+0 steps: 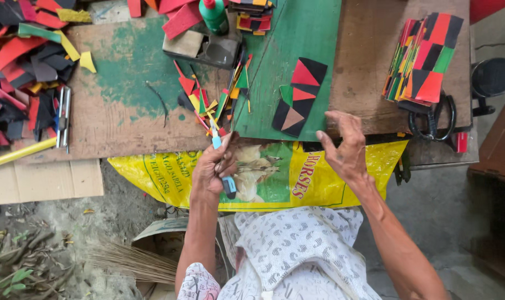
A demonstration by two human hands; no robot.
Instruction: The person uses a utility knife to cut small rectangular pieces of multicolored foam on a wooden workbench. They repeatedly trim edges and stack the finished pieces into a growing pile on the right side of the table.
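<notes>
A worn wooden worktop (124,122) with green paint patches fills the upper view; a yellow sack (297,183) hangs over its near edge. One green board (297,61) lies across the middle, and on its near end sits one patchwork strip (299,97) of black, red and green triangles. Near the right edge rests one stack (424,58) of finished strips, one pair of black scissors (433,119) just beside it. Too many loose scraps (24,66) to count crowd the far left corner.

The left hand (213,169) is closed round one blue-handled knife (223,164) at the near edge. The right hand (344,144) is open, fingers spread, holding nothing, just beside the strip.

It looks like a pause in cutting. Any next cut calls for the free hand steadying the piece.
</notes>
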